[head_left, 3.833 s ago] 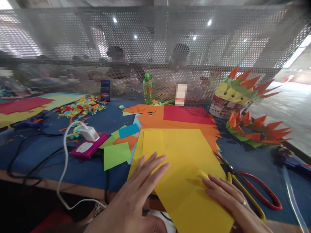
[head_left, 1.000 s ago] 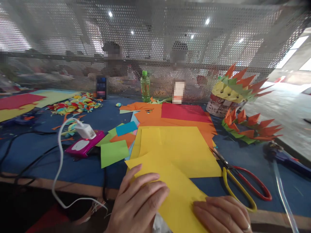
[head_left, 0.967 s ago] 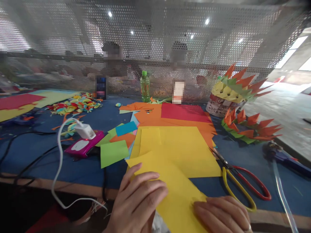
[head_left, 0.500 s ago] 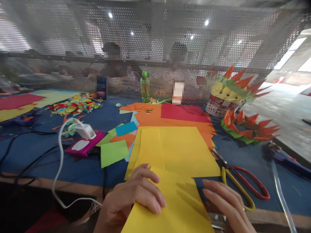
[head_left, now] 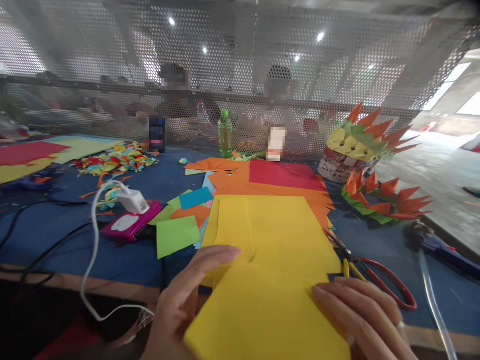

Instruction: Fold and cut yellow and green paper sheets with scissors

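A plain yellow paper sheet [head_left: 270,310] is raised at the near table edge, its near left corner blurred. My right hand [head_left: 363,310] has its fingers bent over the sheet's right edge; the thumb is hidden. Along the left edge is my left hand [head_left: 180,295], fingers stretched out and the foremost fingertip near the sheet's far left corner. Some of its fingers are hidden. Just beyond lies a larger yellow paper stack [head_left: 285,225], with a narrower yellow strip [head_left: 233,220] on it. Scissors [head_left: 352,260] with red and yellow handles lie beside my right hand.
Small coloured paper pieces [head_left: 178,235] and a pink power adapter [head_left: 129,225] with a white cable lie left. A glue gun [head_left: 442,250] and orange-green paper crowns [head_left: 386,197] are right. A green-capped bottle [head_left: 225,135] stands before the perforated screen [head_left: 240,65], people behind it.
My left fingers have lifted off the top of the yellow sheet and straightened along its left edge. My right hand has come from beside the sheet onto its right edge. The sheet has shifted right.
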`<action>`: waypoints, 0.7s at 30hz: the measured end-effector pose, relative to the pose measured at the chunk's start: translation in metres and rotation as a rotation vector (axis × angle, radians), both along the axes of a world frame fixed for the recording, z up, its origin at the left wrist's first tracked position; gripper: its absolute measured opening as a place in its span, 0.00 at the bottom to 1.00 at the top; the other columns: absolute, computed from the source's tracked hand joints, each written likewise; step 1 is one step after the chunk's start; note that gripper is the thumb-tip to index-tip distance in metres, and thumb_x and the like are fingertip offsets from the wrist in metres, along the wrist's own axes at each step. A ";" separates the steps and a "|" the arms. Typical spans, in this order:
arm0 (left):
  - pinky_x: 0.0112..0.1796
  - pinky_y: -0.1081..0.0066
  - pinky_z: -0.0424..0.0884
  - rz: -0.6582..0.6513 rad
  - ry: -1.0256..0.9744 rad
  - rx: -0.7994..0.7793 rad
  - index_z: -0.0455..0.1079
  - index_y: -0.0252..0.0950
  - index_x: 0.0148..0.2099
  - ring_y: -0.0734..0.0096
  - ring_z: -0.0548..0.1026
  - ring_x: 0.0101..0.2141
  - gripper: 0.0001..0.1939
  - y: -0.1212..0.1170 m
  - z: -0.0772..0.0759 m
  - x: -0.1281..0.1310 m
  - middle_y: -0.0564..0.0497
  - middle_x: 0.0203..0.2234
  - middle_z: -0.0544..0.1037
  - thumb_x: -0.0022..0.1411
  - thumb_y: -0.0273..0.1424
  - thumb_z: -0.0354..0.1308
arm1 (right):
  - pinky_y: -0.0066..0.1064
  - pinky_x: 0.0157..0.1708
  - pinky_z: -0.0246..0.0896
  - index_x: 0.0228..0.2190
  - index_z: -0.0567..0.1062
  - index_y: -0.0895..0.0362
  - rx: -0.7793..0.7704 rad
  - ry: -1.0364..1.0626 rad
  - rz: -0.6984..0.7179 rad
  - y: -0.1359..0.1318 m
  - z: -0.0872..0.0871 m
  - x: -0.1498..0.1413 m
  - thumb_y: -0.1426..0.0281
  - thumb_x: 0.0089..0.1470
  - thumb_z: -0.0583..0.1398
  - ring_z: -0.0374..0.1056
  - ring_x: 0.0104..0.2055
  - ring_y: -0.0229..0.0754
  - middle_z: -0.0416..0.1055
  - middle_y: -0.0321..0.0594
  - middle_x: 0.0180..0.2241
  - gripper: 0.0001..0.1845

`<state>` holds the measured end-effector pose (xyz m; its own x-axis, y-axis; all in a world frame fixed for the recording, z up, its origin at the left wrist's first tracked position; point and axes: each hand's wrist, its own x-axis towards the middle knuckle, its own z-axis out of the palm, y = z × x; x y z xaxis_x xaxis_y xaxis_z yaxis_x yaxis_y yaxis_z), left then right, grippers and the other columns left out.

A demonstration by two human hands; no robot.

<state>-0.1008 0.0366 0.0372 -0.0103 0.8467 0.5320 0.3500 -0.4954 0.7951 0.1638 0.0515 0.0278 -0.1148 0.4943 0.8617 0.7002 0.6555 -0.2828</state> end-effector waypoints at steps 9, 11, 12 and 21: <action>0.63 0.42 0.60 0.182 0.435 0.201 0.59 0.42 0.66 0.48 0.62 0.65 0.29 -0.022 0.004 0.017 0.40 0.63 0.65 0.65 0.23 0.56 | 0.49 0.47 0.57 0.49 0.79 0.50 0.008 -0.233 -0.093 0.011 -0.004 -0.019 0.78 0.56 0.60 0.70 0.44 0.55 0.79 0.44 0.35 0.21; 0.63 0.40 0.56 0.105 0.616 0.207 0.58 0.40 0.68 0.46 0.61 0.65 0.29 -0.018 0.002 0.017 0.38 0.64 0.66 0.67 0.30 0.58 | 0.47 0.47 0.56 0.47 0.80 0.53 -0.001 -0.320 -0.067 0.014 -0.004 -0.022 0.77 0.56 0.61 0.70 0.45 0.54 0.79 0.44 0.35 0.17; 0.64 0.40 0.55 0.070 0.673 0.223 0.57 0.38 0.68 0.46 0.61 0.65 0.29 -0.016 -0.001 0.017 0.38 0.64 0.67 0.68 0.34 0.58 | 0.46 0.47 0.56 0.46 0.80 0.53 0.012 -0.360 -0.053 0.015 -0.004 -0.023 0.76 0.55 0.62 0.70 0.44 0.53 0.79 0.43 0.35 0.17; 0.65 0.60 0.59 0.103 0.568 0.290 0.75 0.38 0.51 0.70 0.78 0.49 0.21 0.002 -0.020 0.003 0.51 0.43 0.83 0.64 0.14 0.49 | 0.41 0.50 0.54 0.44 0.80 0.48 -0.035 -0.503 0.067 0.017 -0.008 -0.015 0.71 0.53 0.63 0.76 0.44 0.47 0.83 0.31 0.39 0.16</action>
<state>-0.0973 0.0386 0.0171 0.2667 0.6777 0.6853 0.7340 -0.6036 0.3113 0.1488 0.0685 0.0202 -0.5436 0.4996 0.6745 0.7121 0.6999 0.0555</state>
